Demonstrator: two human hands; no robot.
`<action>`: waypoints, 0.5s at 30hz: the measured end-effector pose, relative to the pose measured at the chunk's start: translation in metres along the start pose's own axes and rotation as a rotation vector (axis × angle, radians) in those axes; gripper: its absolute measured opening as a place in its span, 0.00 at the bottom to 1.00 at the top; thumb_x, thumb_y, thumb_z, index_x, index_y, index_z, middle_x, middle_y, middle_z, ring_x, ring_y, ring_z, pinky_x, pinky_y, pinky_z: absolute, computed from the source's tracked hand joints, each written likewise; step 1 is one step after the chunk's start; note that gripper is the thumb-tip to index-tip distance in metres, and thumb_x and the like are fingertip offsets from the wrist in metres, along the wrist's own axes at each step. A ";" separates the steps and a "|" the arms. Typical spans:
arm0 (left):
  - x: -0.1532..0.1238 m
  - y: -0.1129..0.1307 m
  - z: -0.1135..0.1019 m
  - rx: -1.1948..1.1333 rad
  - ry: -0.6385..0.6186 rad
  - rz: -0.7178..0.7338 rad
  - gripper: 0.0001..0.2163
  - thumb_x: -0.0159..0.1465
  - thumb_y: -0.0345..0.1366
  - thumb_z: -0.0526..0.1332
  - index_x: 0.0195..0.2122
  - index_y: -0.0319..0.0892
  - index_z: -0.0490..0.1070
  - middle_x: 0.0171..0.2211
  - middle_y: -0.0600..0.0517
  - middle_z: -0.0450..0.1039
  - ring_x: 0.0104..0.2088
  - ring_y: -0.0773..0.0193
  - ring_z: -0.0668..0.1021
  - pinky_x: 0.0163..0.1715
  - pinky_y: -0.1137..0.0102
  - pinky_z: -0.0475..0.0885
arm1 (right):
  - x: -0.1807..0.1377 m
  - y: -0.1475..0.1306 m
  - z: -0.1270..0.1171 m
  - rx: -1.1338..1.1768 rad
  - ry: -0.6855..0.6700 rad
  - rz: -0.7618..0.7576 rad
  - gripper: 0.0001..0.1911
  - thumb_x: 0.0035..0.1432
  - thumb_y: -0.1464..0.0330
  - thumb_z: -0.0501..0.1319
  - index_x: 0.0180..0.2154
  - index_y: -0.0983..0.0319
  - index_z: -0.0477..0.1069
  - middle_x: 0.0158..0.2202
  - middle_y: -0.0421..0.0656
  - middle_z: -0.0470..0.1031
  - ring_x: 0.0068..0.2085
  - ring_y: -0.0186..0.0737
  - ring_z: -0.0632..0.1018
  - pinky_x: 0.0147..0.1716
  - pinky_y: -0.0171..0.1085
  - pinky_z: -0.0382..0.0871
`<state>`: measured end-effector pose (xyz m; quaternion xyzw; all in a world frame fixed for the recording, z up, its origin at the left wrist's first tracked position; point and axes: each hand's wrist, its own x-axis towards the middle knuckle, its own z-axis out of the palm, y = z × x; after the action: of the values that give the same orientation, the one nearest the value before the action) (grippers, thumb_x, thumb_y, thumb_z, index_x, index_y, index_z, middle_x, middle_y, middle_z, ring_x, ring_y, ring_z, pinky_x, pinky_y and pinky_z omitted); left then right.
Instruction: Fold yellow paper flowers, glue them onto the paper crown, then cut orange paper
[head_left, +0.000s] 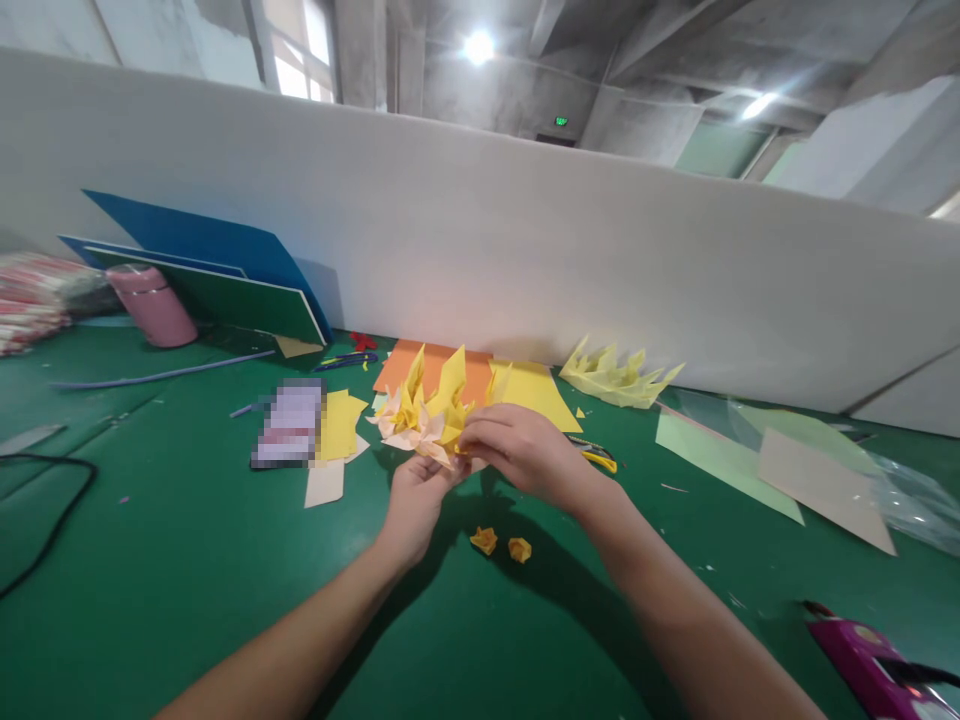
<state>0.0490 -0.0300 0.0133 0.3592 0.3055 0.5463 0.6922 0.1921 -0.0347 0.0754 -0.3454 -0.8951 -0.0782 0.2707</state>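
A yellow folded-paper crown (452, 385) with tall points is held up above the green table in front of me. Pale pink paper flowers (420, 432) sit along its lower left side. From below, my left hand (418, 497) grips the crown's lower edge, thumb and fingers closed. My right hand (529, 450) pinches at the crown's right part; its fingertips are partly hidden, and I cannot make out any small piece between them. Below the hands, two small orange-yellow folded paper flowers, one on the left (484, 541) and one on the right (520, 549), lie on the table.
A pale yellow paper crown (621, 375) stands near the white partition (480, 230). Orange paper (394, 368), yellow sheets (536, 390) and yellow-handled scissors (600, 460) lie behind my hands. A blurred phone (291, 423) and pink bottle (155, 308) are left; a purple device (862, 655) is right.
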 end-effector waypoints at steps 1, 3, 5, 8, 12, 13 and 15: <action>0.000 0.000 0.000 0.000 -0.004 -0.004 0.14 0.40 0.37 0.74 0.26 0.39 0.77 0.26 0.52 0.79 0.29 0.65 0.78 0.39 0.69 0.72 | 0.000 0.000 0.000 0.002 -0.006 0.002 0.09 0.60 0.76 0.52 0.34 0.63 0.71 0.33 0.47 0.76 0.34 0.38 0.74 0.35 0.36 0.68; 0.000 0.000 -0.001 0.000 -0.006 -0.011 0.14 0.40 0.38 0.74 0.27 0.39 0.77 0.26 0.52 0.79 0.29 0.64 0.78 0.39 0.69 0.72 | 0.000 0.000 0.000 0.007 -0.018 0.008 0.09 0.60 0.75 0.52 0.34 0.63 0.71 0.33 0.47 0.76 0.34 0.38 0.74 0.34 0.36 0.68; 0.000 0.000 -0.002 0.001 -0.009 -0.009 0.13 0.41 0.37 0.74 0.27 0.38 0.77 0.26 0.52 0.79 0.29 0.64 0.78 0.38 0.69 0.72 | 0.000 0.000 -0.001 0.011 -0.023 0.015 0.09 0.61 0.75 0.52 0.34 0.63 0.71 0.33 0.46 0.76 0.34 0.38 0.74 0.35 0.36 0.68; 0.000 -0.001 -0.003 0.005 -0.018 -0.003 0.12 0.42 0.36 0.73 0.26 0.38 0.77 0.26 0.51 0.79 0.29 0.65 0.78 0.36 0.70 0.72 | 0.000 -0.001 -0.002 0.020 -0.028 0.010 0.10 0.62 0.75 0.51 0.35 0.62 0.71 0.34 0.46 0.76 0.35 0.38 0.74 0.36 0.36 0.68; -0.001 -0.001 -0.002 0.028 -0.020 -0.004 0.12 0.42 0.37 0.73 0.26 0.38 0.77 0.26 0.51 0.79 0.29 0.65 0.77 0.36 0.71 0.72 | -0.001 -0.001 -0.003 0.023 -0.014 -0.021 0.11 0.62 0.75 0.50 0.35 0.63 0.71 0.34 0.48 0.76 0.36 0.39 0.74 0.36 0.37 0.68; -0.001 0.000 -0.002 0.034 -0.022 -0.003 0.12 0.42 0.37 0.73 0.26 0.38 0.77 0.26 0.51 0.79 0.29 0.65 0.77 0.35 0.71 0.72 | -0.001 -0.001 -0.003 0.019 -0.012 -0.024 0.10 0.62 0.75 0.51 0.35 0.64 0.71 0.34 0.48 0.76 0.36 0.39 0.74 0.36 0.37 0.68; -0.001 0.001 -0.002 0.039 -0.027 0.005 0.12 0.42 0.37 0.74 0.25 0.38 0.77 0.26 0.51 0.79 0.28 0.66 0.77 0.34 0.71 0.72 | -0.001 -0.002 -0.003 0.008 -0.014 -0.021 0.10 0.62 0.75 0.51 0.35 0.64 0.71 0.34 0.48 0.76 0.36 0.40 0.74 0.36 0.37 0.68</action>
<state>0.0469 -0.0310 0.0129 0.3807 0.3059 0.5370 0.6879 0.1930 -0.0374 0.0771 -0.3356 -0.9009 -0.0748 0.2649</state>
